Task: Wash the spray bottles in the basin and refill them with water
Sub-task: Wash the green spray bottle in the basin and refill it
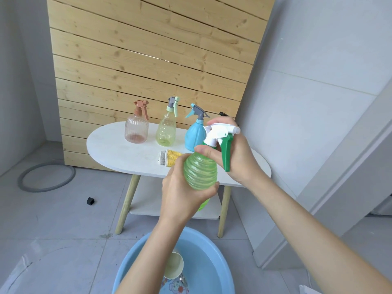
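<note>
Gripping the ribbed green spray bottle by its belly, the left hand holds it above the blue basin; the right hand curls around its white trigger head, apparently twisting.

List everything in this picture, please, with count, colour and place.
green spray bottle: 1, green, white head, held in both hands
pink spray bottle: 1, pink, table left
yellow spray bottle: 1, pale yellow, table middle
blue spray bottle: 1, blue, table right
cloth: 1, yellow and grey, table front
table: 1, white, before the panel
wooden panel: 1, pale, behind the table
basin: 1, blue, floor, below the hands
cup: 1, cream, in the basin
ring: 1, grey, floor left
block: 1, black, floor left
left hand: 1, grips the green bottle's body
right hand: 1, grips its white head
</note>
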